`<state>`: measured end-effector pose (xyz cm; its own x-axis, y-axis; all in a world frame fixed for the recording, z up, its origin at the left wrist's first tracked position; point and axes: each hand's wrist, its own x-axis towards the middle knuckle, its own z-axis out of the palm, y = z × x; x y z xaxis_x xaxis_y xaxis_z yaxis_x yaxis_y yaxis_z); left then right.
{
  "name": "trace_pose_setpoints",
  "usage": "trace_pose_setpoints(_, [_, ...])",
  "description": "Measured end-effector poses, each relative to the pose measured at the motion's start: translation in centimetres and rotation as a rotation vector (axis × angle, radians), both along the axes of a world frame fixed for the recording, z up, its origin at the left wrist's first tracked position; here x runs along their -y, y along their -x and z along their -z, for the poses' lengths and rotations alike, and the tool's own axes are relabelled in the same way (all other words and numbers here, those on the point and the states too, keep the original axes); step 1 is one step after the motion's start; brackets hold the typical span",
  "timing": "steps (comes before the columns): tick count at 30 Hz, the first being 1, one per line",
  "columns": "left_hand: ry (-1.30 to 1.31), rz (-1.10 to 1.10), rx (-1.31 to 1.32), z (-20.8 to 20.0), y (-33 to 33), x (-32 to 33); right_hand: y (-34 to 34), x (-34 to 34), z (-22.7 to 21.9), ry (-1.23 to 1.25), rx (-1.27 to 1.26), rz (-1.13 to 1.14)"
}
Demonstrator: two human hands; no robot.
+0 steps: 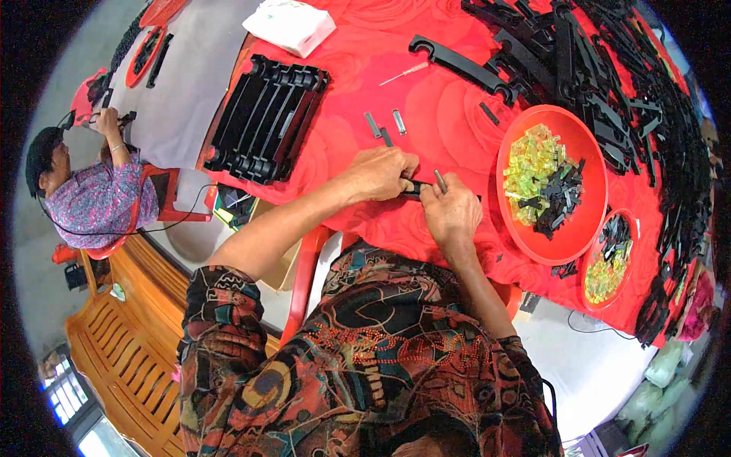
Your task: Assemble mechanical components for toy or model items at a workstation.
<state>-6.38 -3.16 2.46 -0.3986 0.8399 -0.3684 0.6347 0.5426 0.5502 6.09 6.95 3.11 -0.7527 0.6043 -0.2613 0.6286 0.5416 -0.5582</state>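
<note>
My left hand (pixel 381 174) is closed around a black plastic bar (pixel 412 190) at the table's near edge, its fingers hiding much of it. On the bar's other side my right hand (pixel 453 213) is closed, with a slim grey stick-shaped piece (pixel 440 180) poking up between thumb and finger. The bar runs under both hands, and its tip shows past the right one. Just beyond the left hand lie two small grey metal-looking pieces (pixel 399 122) and a narrow dark strip (pixel 387 137). To the right sits a red bowl (pixel 525 244) holding yellow clear pieces (pixel 533 164) and small black parts (pixel 560 198).
A stack of black bars (pixel 266 118) lies at left on the red cloth (pixel 365 46). Behind it is a white tissue pack (pixel 289 27). Many black parts (pixel 563 53) are heaped at far right, near a smaller red dish (pixel 609 286). Another person (pixel 99 190) sits at left.
</note>
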Motion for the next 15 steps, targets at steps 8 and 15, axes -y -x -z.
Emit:
trace_pose_setpoints(8, [0.001,-0.088,0.028,0.0,0.0,-0.6,0.3,0.1,0.1,-0.094,-0.013,-0.005])
trace_pose_setpoints(15, [0.015,-0.106,-0.032,0.1,-1.3,-1.7,-0.8,-1.3,0.4,-0.161,-0.061,-0.022])
